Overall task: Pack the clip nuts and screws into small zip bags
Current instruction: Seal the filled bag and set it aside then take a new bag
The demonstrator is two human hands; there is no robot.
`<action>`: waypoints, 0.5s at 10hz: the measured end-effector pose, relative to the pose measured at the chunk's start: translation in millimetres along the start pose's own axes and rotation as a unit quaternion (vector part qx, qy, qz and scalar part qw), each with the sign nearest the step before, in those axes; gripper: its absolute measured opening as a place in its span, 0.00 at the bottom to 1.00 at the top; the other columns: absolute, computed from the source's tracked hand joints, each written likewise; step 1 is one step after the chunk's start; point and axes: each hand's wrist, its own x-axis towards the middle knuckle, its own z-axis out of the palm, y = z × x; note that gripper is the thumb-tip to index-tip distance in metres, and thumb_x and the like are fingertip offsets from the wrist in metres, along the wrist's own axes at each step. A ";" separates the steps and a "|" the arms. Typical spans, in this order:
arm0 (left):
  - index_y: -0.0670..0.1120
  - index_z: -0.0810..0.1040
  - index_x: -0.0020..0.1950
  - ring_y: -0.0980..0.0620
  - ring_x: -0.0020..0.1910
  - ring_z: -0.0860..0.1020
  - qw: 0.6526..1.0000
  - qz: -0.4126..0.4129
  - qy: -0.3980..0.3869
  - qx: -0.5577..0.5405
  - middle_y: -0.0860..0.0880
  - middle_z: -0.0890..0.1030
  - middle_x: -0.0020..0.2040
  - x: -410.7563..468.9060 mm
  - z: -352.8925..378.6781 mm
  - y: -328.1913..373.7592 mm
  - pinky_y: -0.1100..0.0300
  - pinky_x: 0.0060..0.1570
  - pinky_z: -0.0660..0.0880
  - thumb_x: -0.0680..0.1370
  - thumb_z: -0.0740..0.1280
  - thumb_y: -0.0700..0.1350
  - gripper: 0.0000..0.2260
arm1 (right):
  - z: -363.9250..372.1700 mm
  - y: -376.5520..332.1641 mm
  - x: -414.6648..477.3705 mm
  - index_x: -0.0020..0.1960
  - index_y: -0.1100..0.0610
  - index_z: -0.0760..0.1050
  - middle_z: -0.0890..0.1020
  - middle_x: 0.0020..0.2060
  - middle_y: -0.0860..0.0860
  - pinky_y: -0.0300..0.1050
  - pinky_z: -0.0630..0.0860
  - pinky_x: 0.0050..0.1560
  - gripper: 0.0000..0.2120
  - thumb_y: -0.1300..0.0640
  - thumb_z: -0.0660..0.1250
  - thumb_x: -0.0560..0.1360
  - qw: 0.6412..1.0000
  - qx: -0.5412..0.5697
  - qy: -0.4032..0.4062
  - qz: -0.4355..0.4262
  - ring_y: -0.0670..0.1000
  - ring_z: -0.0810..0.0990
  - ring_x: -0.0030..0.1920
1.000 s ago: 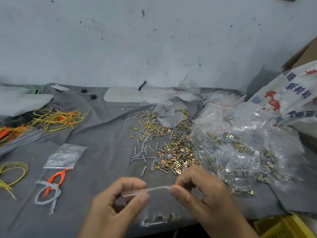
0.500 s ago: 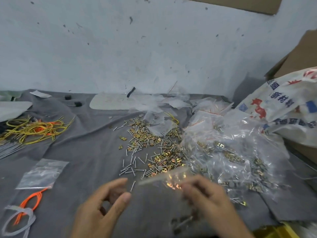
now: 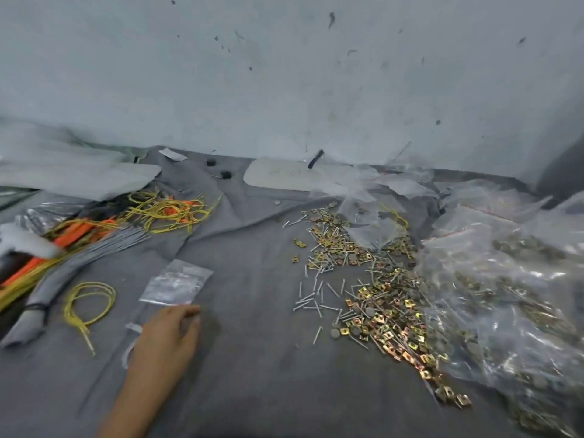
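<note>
Grey cloth (image 3: 252,279) under scuffed pale wall (image 3: 284,74) — cluttered.

Gold-coloured clip nuts (image 3: 377,308) and slim silver screws (image 3: 313,298) are lying loose in a long scattered heap on the grey worktop (image 3: 259,358). An empty clear zip bag (image 3: 177,282) is lying flat well to their left. Filled bags (image 3: 505,305) are piling up against the heap's right side.

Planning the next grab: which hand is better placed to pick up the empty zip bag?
Left. The left hand already reaches just below the empty zip bag on the grey cloth; the right hand is out of view.
</note>
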 end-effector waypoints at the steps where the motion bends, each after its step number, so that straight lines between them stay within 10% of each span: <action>1: 0.41 0.83 0.57 0.37 0.58 0.78 0.994 -0.001 -0.001 0.110 0.39 0.82 0.57 19.7 -2.0 -17.2 0.46 0.58 0.73 0.78 0.70 0.41 0.09 | 24.2 75.3 -162.4 0.54 0.51 0.81 0.82 0.39 0.53 0.38 0.75 0.30 0.15 0.42 0.62 0.81 0.997 -0.054 -0.049 -0.005 0.48 0.78 0.32; 3: 0.51 0.80 0.59 0.41 0.61 0.78 0.975 -0.077 -0.034 0.208 0.45 0.81 0.60 54.9 3.2 -26.9 0.49 0.57 0.73 0.79 0.65 0.60 0.16 | 159.5 82.1 -319.8 0.44 0.48 0.82 0.82 0.33 0.54 0.52 0.82 0.33 0.28 0.24 0.59 0.73 0.978 -0.193 -0.072 0.010 0.60 0.80 0.31; 4: 0.50 0.80 0.46 0.41 0.53 0.81 0.973 -0.054 -0.019 0.224 0.45 0.85 0.50 63.5 3.5 -22.0 0.50 0.51 0.73 0.82 0.60 0.60 0.17 | 183.1 82.1 -379.9 0.43 0.46 0.82 0.82 0.31 0.50 0.41 0.74 0.29 0.21 0.32 0.60 0.77 0.964 -0.171 -0.203 -0.023 0.49 0.76 0.28; 5: 0.46 0.76 0.40 0.38 0.46 0.81 0.993 -0.015 -0.012 0.113 0.43 0.83 0.42 61.2 7.7 -5.6 0.50 0.43 0.74 0.84 0.60 0.54 0.17 | 234.8 111.5 -420.7 0.42 0.48 0.79 0.81 0.32 0.48 0.51 0.75 0.36 0.13 0.43 0.63 0.81 0.947 -0.128 -0.294 -0.023 0.47 0.77 0.32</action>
